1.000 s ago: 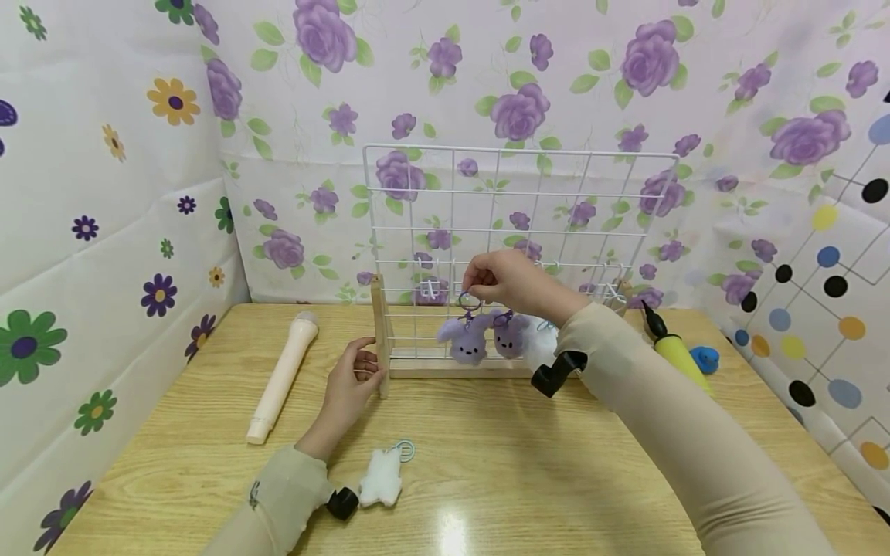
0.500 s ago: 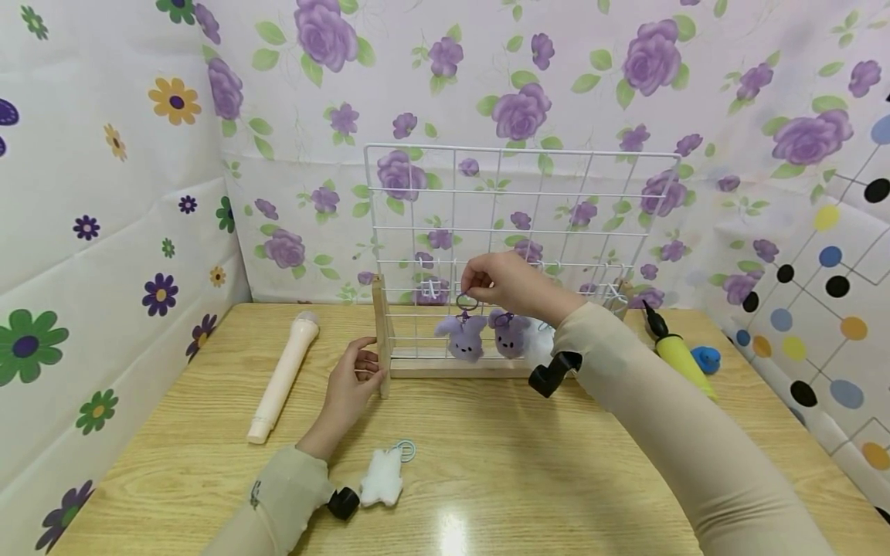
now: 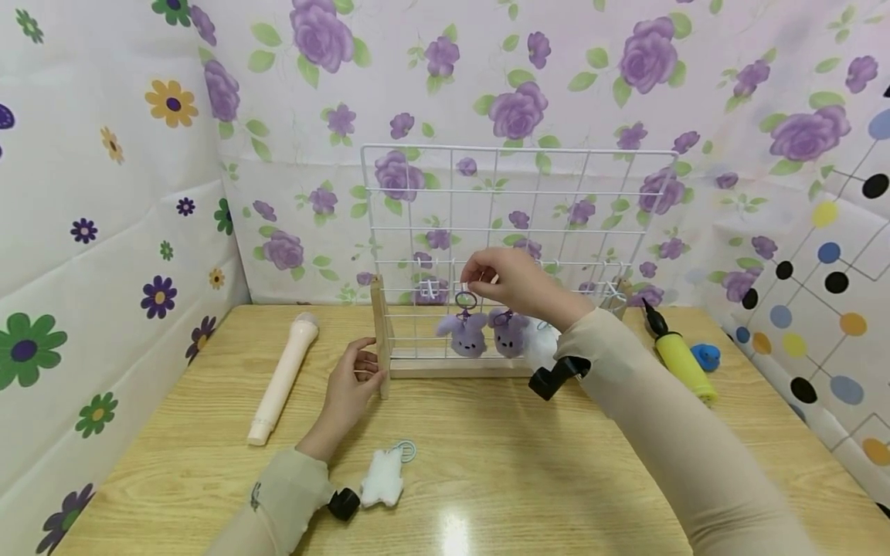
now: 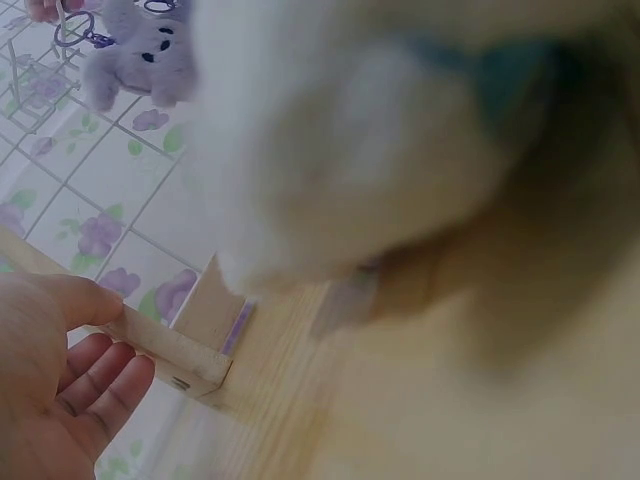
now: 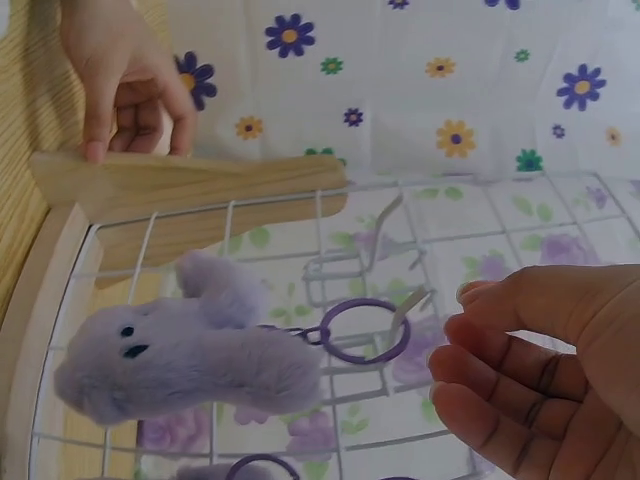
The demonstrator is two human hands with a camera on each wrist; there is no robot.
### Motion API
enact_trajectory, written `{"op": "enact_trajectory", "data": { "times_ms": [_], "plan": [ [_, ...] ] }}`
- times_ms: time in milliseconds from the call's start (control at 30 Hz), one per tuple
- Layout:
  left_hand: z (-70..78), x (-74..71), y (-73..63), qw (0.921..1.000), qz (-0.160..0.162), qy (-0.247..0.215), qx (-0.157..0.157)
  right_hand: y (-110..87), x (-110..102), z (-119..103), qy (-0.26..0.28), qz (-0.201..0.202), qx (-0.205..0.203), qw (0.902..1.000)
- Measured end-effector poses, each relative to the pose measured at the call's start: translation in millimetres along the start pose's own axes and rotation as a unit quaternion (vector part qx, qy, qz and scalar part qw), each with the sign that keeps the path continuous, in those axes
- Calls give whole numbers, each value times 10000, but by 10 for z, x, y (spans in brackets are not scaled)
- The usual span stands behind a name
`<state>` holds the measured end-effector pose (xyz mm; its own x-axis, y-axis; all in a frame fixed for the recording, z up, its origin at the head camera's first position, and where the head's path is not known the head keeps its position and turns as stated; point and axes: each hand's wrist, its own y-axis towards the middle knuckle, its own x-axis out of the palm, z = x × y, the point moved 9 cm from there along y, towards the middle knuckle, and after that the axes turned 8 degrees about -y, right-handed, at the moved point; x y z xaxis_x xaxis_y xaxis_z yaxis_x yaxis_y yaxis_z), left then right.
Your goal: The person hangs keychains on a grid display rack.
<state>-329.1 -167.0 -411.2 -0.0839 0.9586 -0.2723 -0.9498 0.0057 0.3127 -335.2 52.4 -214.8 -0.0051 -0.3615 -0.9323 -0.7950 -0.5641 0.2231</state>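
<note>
A wire grid rack (image 3: 431, 229) on a wooden base stands at the back of the table. My left hand (image 3: 354, 378) holds its left wooden upright (image 3: 379, 332) between thumb and fingers. A purple plush keychain (image 3: 467, 340) hangs by its purple ring (image 5: 365, 331) from a white hook (image 5: 408, 300) on the grid. Beside that hook is my right hand (image 3: 504, 282), its fingers loosely bent and apart from the ring in the right wrist view. Another purple plush keychain (image 3: 509, 340) and a white one (image 3: 541, 344), partly hidden by the right wrist, hang further right.
A white plush keychain (image 3: 382, 479) lies on the table near my left wrist and blurs large in the left wrist view. A pale microphone-like stick (image 3: 281, 382) lies left. At right are a yellow pump with a black nozzle (image 3: 681, 359) and a small blue object (image 3: 706, 357).
The right hand's fingertips have come off the purple keychain's ring, which now hangs from the hook. My left hand stays on the wooden upright.
</note>
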Motion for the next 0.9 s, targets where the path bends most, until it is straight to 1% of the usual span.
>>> {"op": "enact_trajectory", "data": {
  "times_ms": [200,433,600,733,800,900],
  "plan": [
    [-10,-5,5,10000,-17,-21,52,-127,-95,-97,305,367,-178,9987],
    [0,-9,-1,10000,-25,31,91,-286,-90,-220,497,737,-288,9956],
    [3,-10,-5,10000,-27,35,62,-389,-21,-332,687,856,-536,9925],
    [-2,-7,-5,10000,-34,-11,43,-482,52,-410,942,1009,-752,9876],
    [-9,-7,-2,10000,-25,-25,40,-519,108,-439,1095,1087,-844,9844],
    [-17,-7,5,10000,-9,-27,66,-566,226,-456,1313,1096,-899,9812]
  ]
}}
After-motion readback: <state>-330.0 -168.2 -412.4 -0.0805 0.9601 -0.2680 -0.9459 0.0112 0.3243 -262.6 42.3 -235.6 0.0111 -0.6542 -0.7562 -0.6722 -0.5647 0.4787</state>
